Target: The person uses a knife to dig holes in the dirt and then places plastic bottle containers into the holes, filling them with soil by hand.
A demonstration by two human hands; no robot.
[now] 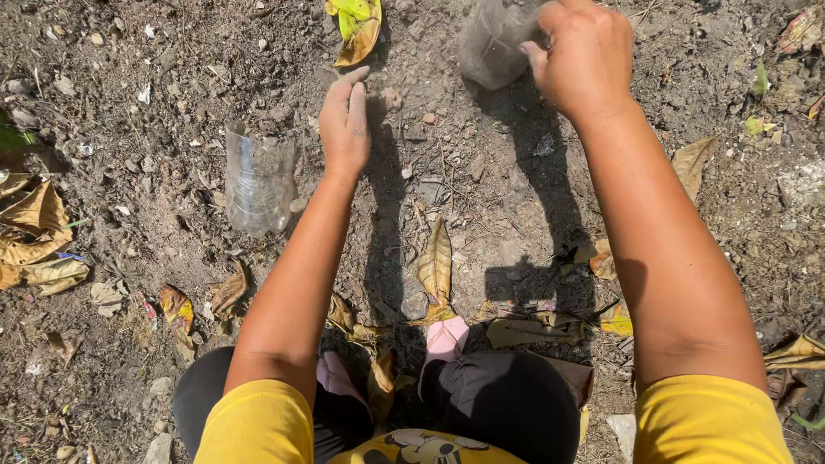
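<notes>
On the dry, crumbly ground (481,172) in front of the squatting person, the right hand (584,56) is clenched around the rim of a cut-off clear plastic bottle (494,43), dusty and greyed with soil, holding it upright on the dirt. The left hand (345,125) lies released, fingers straight and together, palm down, touching the earth and holding nothing. Just left of that hand stands a second cut plastic bottle (258,180), ribbed, see-through and apparently without soil; how full the held one is cannot be told. The soil is lumpy and pebbled, littered with curled, brittle yellow-brown dead leaves (436,262). Near the wrists' end, pink sandals (445,339) show below the yellow sleeves (258,421).
</notes>
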